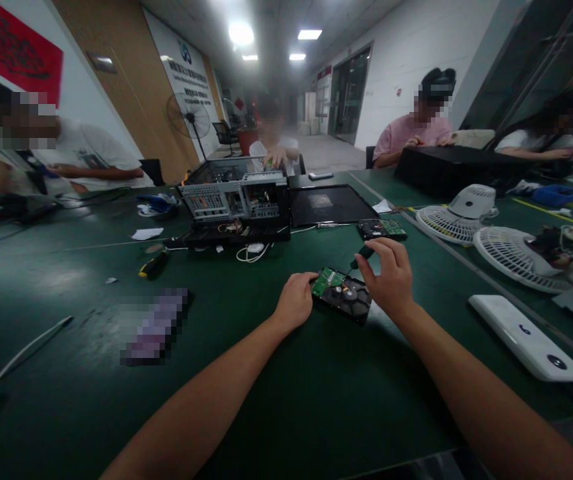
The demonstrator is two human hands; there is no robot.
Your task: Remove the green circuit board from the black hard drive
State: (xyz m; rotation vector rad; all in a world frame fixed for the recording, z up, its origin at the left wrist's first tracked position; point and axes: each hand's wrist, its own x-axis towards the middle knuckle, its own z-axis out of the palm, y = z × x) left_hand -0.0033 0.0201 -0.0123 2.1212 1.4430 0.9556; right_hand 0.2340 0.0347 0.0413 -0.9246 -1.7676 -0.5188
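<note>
A hard drive (pixel 350 297) with a green circuit board lies underside up on the green table, in front of me. My left hand (pixel 295 300) grips its left edge, fingers closed at the corner by the board. Above the drive, my right hand (pixel 389 275) is closed around the dark handle of a screwdriver (pixel 362 256). The thin shaft slants down to the circuit board; whether its tip sits in a screw is too small to tell. Just behind my right hand lies a second hard drive (pixel 382 229), also showing a green board.
An open computer case (pixel 236 200) stands beyond, beside a black panel (pixel 334 204). A yellow-and-black screwdriver (pixel 153 264) and a blurred phone (pixel 159 325) lie left. To the right are white fan parts (pixel 506 257) and a long white device (pixel 526 337). Several people sit around the table.
</note>
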